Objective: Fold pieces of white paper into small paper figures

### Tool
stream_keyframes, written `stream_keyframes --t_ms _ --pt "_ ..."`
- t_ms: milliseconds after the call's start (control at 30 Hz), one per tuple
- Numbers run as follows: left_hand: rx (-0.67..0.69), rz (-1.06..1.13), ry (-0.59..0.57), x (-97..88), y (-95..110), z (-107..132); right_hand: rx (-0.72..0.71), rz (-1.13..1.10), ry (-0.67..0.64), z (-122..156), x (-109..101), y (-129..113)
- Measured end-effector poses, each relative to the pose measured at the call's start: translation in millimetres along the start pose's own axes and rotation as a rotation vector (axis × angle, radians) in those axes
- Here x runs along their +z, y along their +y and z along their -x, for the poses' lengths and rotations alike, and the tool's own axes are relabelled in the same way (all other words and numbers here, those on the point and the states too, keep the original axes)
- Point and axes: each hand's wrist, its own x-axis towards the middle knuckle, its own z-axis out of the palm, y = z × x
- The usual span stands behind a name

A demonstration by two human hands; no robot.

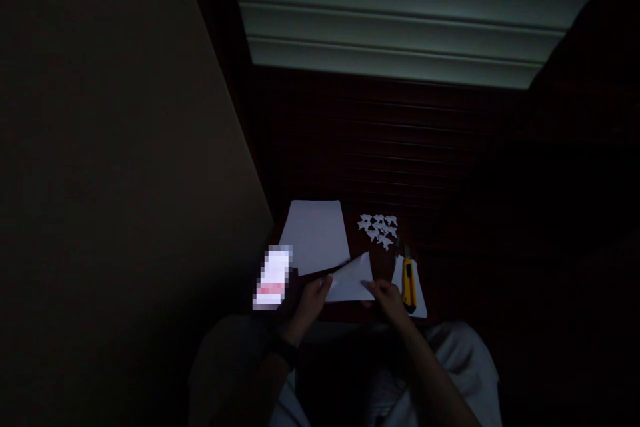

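Note:
Between my two hands is a white sheet of paper (353, 282), its outline roughly triangular with a peak at the upper right. My left hand (314, 295) pinches its left corner. At the right edge, my right hand (389, 296) grips the same paper between thumb and fingers. Just right of that hand lies a yellow box cutter (409, 285), on top of a smaller white paper piece (421, 300). Several small folded white paper shapes (379, 228) sit in a cluster beyond my hands. Dim light hides the finer folds.
A stack or sheet of white paper (317, 233) lies at the back left of the small dark table. A lit phone (273, 277), its screen blurred out, is at the left. A wall (150, 147) stands close on the left, with a slatted shutter (400, 20) ahead.

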Motion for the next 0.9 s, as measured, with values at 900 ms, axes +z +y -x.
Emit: stream_keyframes --t_ms 900 --pt "-0.113 0.421 -0.199 -5.4 18 13 -0.030 -0.032 -0.096 14 2 -27"
